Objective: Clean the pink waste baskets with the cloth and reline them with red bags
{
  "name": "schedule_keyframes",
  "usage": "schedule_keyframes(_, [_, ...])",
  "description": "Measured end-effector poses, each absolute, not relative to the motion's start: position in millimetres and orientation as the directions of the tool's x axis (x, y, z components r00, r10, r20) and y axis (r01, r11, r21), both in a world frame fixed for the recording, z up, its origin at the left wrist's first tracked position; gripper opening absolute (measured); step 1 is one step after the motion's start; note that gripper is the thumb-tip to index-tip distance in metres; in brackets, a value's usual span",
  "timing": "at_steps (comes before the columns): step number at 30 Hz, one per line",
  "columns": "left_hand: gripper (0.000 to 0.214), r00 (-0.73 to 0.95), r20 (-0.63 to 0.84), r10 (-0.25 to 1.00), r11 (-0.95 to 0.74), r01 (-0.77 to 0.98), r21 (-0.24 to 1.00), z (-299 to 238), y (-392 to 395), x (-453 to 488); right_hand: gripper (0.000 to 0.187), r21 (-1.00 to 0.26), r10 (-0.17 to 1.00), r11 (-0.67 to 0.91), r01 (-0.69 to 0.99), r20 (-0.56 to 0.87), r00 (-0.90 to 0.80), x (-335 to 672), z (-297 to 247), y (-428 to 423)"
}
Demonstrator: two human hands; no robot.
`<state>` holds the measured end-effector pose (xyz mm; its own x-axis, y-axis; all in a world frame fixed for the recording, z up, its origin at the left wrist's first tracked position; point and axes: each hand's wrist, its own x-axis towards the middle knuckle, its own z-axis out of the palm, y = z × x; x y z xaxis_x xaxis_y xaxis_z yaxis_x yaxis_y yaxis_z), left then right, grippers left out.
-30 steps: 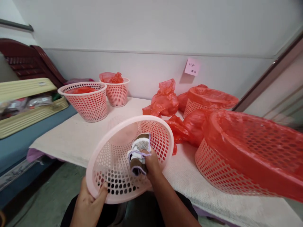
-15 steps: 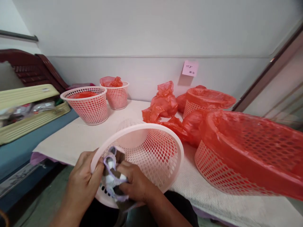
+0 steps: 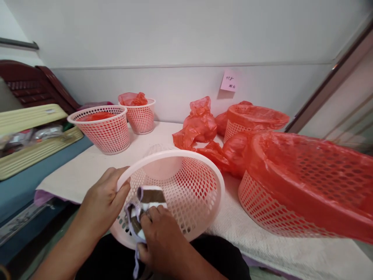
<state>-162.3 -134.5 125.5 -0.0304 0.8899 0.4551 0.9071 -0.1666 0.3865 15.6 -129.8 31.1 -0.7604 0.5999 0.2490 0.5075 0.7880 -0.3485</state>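
A pale pink plastic mesh basket lies tilted at the table's front edge, its mouth toward me. My left hand grips its rim on the left side, thumb inside and fingers behind. Inside the mouth, my right hand is closed on a striped cloth, brown and white with lilac edging, and presses it against the lower left of the basket wall. Part of the cloth hangs down over the rim; the rest is bunched, partly hidden under my fingers.
Two pink mesh baskets, a nearer one and a farther one, hold red plastic bags at the back left. Baskets lined with red bags stand on the right. A knotted red bag sits at the back; a pink note is on the wall.
My left hand has shifted up the rim and now holds only the basket. My right hand has moved slightly down with the cloth, which has spread so its stripes show.
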Motion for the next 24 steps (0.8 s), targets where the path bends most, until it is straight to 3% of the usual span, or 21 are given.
schedule_keyframes(2, [0.035,-0.005,0.457,0.889,-0.185,0.910,0.370,129,-132,-162,0.044,-0.396,0.607,0.777,0.490,0.264,-0.750,15,28,-132])
schedule_keyframes(4, [0.034,-0.010,0.469,0.883,-0.189,0.908,0.375,132,-130,-163,0.062,-0.437,0.600,0.773,0.460,0.266,-0.755,15,24,-133])
schedule_keyframes(7, [0.035,-0.036,0.469,0.882,-0.175,0.901,0.398,132,-126,-164,0.083,-0.414,0.597,0.780,0.468,0.270,-0.756,11,17,-134])
schedule_keyframes(11, [0.034,-0.037,0.467,0.884,-0.189,0.884,0.427,125,-127,-163,0.059,-0.333,0.600,0.793,0.510,0.287,-0.747,-3,12,-133])
schedule_keyframes(18, [0.026,-0.093,0.541,0.836,-0.185,0.880,0.437,114,-136,-179,0.050,-0.373,0.620,0.778,0.506,0.325,-0.714,-17,10,-134])
schedule_keyframes(21, [0.018,-0.168,0.551,0.818,-0.115,0.890,0.441,112,-138,-191,0.062,-0.396,0.609,0.786,0.474,0.366,-0.704,-23,6,-142])
schedule_keyframes(24, [0.019,-0.174,0.548,0.818,-0.112,0.886,0.450,110,-137,-196,0.081,-0.328,0.566,0.823,0.465,0.396,-0.723,-31,-2,-145])
